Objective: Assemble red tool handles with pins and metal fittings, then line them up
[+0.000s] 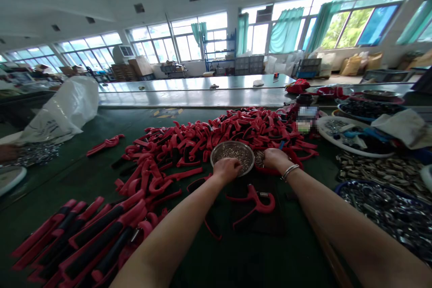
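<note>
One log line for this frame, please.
left hand: at metal bowl rim | right hand: beside bowl, at red handle pile | single red handle: on table, untouched

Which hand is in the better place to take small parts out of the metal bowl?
Probably the left hand: its fingers lie over the near rim of the metal bowl. The right hand sits beside the bowl, on the red handles.

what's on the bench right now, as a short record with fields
left hand: at near rim of round metal bowl of small silvery parts
right hand: beside the bowl's right rim, silver bangle on wrist
between forearms: one red plastic hooked handle piece with a spring
behind bowl: heap of red plastic handle pieces
near left: row of red-and-black handles
surface: dark green table
</note>
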A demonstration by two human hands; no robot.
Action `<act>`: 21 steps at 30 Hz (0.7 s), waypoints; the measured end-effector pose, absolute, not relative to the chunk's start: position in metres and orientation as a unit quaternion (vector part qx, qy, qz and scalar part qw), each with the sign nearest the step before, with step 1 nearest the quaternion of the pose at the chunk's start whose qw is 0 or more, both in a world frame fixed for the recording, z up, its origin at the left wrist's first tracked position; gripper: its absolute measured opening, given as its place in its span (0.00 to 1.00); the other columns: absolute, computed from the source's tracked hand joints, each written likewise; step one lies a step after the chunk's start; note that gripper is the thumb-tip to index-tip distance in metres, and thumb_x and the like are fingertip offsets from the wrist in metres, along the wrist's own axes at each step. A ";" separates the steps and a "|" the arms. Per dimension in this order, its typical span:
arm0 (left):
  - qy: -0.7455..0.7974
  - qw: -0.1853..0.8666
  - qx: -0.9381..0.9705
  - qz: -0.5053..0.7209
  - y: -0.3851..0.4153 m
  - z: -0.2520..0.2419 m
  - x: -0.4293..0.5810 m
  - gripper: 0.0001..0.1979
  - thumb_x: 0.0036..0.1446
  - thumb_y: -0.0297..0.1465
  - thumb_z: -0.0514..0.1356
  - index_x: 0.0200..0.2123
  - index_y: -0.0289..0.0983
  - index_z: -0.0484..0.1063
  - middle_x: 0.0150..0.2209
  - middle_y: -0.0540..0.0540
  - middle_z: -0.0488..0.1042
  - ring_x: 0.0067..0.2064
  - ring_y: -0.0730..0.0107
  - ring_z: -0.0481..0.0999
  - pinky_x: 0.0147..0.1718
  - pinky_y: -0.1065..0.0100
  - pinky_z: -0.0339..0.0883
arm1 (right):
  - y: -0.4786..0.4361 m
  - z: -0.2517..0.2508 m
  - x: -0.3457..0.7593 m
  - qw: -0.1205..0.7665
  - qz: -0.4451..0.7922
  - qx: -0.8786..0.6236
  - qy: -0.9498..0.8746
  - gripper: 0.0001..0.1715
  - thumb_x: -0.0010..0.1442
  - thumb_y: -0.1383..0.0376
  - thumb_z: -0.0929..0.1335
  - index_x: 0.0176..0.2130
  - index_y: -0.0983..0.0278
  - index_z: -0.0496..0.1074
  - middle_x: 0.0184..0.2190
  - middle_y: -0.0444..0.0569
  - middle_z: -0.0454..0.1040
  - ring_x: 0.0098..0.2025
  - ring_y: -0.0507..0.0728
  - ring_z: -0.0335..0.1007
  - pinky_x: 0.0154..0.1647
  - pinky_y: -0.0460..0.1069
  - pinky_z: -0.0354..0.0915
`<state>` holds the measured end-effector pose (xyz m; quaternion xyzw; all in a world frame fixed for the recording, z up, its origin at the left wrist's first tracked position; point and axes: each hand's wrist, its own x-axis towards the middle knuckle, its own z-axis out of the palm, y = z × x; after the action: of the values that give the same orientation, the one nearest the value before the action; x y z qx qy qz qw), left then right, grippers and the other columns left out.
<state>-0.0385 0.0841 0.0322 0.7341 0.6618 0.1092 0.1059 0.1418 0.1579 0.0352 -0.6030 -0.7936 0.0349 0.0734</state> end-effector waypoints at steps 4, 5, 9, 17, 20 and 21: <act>0.608 0.119 0.772 0.143 0.079 0.035 -0.014 0.14 0.54 0.43 0.53 0.38 0.46 0.73 0.40 0.50 0.75 0.43 0.64 0.71 0.41 0.68 0.63 | 0.158 0.025 0.166 0.060 0.046 -0.583 -0.809 0.09 0.48 0.70 0.67 0.32 0.67 0.75 0.35 0.57 0.76 0.40 0.59 0.71 0.40 0.47 0.62; 0.601 0.123 0.777 0.141 0.080 0.036 -0.008 0.14 0.54 0.42 0.53 0.39 0.46 0.73 0.40 0.50 0.74 0.43 0.64 0.71 0.42 0.68 0.63 | 0.156 0.023 0.169 0.067 0.045 -0.583 -0.809 0.10 0.49 0.70 0.66 0.33 0.67 0.75 0.35 0.55 0.76 0.40 0.58 0.71 0.41 0.47 0.61; 0.592 0.126 0.788 0.114 0.093 0.041 0.018 0.13 0.54 0.39 0.53 0.40 0.47 0.73 0.42 0.50 0.74 0.45 0.63 0.71 0.43 0.67 0.62 | 0.146 0.016 0.178 0.121 0.035 -0.601 -0.789 0.14 0.55 0.68 0.61 0.38 0.67 0.73 0.37 0.53 0.76 0.41 0.56 0.71 0.43 0.46 0.61; 0.623 0.117 0.770 0.077 0.109 0.041 0.018 0.13 0.54 0.37 0.52 0.40 0.47 0.73 0.44 0.49 0.73 0.46 0.63 0.70 0.43 0.67 0.63 | 0.142 0.014 0.197 0.162 0.044 -0.618 -0.768 0.12 0.52 0.69 0.64 0.37 0.66 0.74 0.35 0.50 0.76 0.40 0.56 0.71 0.42 0.46 0.63; 0.660 0.117 0.741 0.029 0.114 0.044 -0.016 0.12 0.51 0.40 0.56 0.38 0.46 0.74 0.43 0.48 0.74 0.45 0.62 0.71 0.42 0.66 0.63 | 0.137 0.020 0.185 0.177 0.025 -0.624 -0.761 0.21 0.53 0.72 0.62 0.46 0.72 0.70 0.43 0.58 0.73 0.46 0.59 0.67 0.47 0.50 0.60; 0.666 0.124 0.736 0.009 0.115 0.043 -0.027 0.12 0.47 0.41 0.59 0.36 0.46 0.75 0.41 0.48 0.75 0.44 0.61 0.72 0.41 0.66 0.64 | 0.135 0.023 0.177 0.179 0.023 -0.614 -0.769 0.22 0.54 0.72 0.61 0.49 0.71 0.68 0.45 0.58 0.71 0.48 0.59 0.66 0.49 0.50 0.59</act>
<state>-0.0273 0.1153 0.0435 0.7356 0.6659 0.0085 0.1245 0.1766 0.1349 0.0228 -0.6136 -0.7686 0.0231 0.1794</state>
